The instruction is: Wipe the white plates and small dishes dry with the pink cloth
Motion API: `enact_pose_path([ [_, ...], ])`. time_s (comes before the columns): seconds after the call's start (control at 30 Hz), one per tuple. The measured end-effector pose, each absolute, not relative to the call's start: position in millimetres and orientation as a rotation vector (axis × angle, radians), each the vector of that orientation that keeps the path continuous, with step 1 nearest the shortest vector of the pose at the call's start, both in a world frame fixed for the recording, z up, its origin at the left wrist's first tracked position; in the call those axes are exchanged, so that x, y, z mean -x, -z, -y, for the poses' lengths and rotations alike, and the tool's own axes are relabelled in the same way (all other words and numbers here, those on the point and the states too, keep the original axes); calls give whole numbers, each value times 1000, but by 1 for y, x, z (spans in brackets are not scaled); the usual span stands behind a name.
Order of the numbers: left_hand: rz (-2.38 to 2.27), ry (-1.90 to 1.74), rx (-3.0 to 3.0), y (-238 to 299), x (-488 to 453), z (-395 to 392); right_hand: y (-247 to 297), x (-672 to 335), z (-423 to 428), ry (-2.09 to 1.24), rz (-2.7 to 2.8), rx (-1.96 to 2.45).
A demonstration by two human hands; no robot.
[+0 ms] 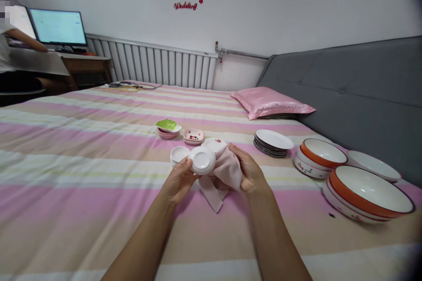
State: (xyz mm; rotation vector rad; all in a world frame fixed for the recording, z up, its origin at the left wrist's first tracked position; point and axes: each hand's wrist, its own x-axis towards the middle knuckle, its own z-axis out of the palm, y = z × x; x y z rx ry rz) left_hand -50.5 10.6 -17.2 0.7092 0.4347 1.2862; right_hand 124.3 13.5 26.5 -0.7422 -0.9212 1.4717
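Note:
My left hand [180, 179] grips a small white dish [202, 160] by its left edge, thumb on the surface facing me. A pale pink cloth [227, 169] is bunched in my right hand [249, 171], against the dish's right side, and its corner hangs down toward the bed. Just left of the held dish stand several small white dishes [180, 153], stacked. Behind it, partly covered, is a white dish with a red flower [215, 144]. Pink rectangular dishes [194, 135] lie farther back, beside a green leaf-shaped dish [168, 125] resting on pink bowls [168, 134].
To the right are a stack of plates [274, 139] and large orange-rimmed bowls [369, 193], with another white bowl [374, 164] behind. A pink pillow [270, 100] lies by the grey headboard [349, 79]. Cables [132, 86] lie at the far edge. A person [20, 48] sits at a desk.

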Motion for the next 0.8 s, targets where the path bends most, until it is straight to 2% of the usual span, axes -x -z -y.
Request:
enact_pose_path([
  [0.13,-555,-1315,-782,17,47,-11,-23,-117,-13,-1534,870,758],
  [0.37,-763,-1302,-821,26,45,-14,-13,-105,-16,-1333,1105,895],
  [0.63,-715,-1315,-796,26,43,-12,-3,-102,-21,-1046,1663,929],
  [0.8,-701,-1329,-811,25,44,-12,-6,-99,-17,-914,1707,986],
])
